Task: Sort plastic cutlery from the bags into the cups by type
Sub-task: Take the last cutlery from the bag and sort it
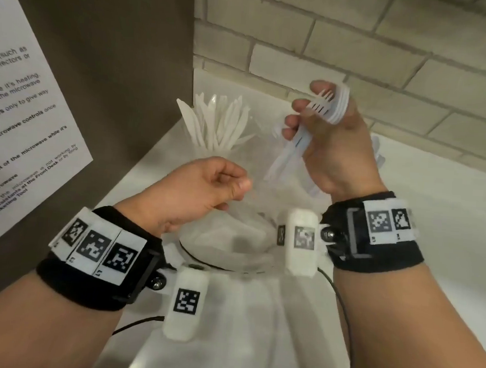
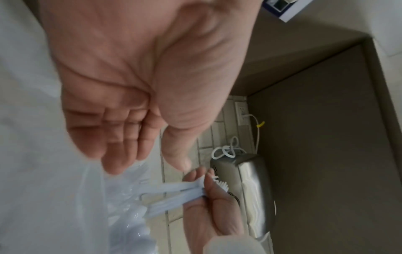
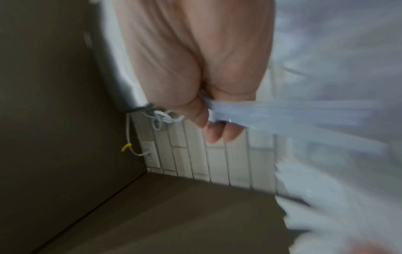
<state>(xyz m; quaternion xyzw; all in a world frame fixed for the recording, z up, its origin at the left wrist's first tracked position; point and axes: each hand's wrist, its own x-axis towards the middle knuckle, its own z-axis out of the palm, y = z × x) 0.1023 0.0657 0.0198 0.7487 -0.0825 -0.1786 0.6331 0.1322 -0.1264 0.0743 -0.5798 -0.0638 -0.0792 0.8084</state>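
My right hand [image 1: 306, 111] grips a bundle of white plastic forks [image 1: 330, 109], raised above the counter with the tines up and the handles slanting down to the left. The right wrist view shows the fork handles [image 3: 250, 111] leaving my fist, blurred. My left hand [image 1: 241, 186] is lower and to the left, thumb and forefinger pinching the rim of a clear plastic bag [image 1: 247, 238] that lies between my wrists. A cup of white plastic knives [image 1: 219, 125] stands at the back near the corner. In the left wrist view the forks [image 2: 180, 190] sit just past my left fingers [image 2: 121, 154].
A brown panel with a printed notice [image 1: 27, 108] closes off the left side. A tiled wall [image 1: 358, 48] runs behind the white counter [image 1: 433, 224]. More white cutlery [image 1: 378, 155] shows behind my right hand. A steel appliance [image 2: 256, 189], a wall outlet and a white cord lie beyond.
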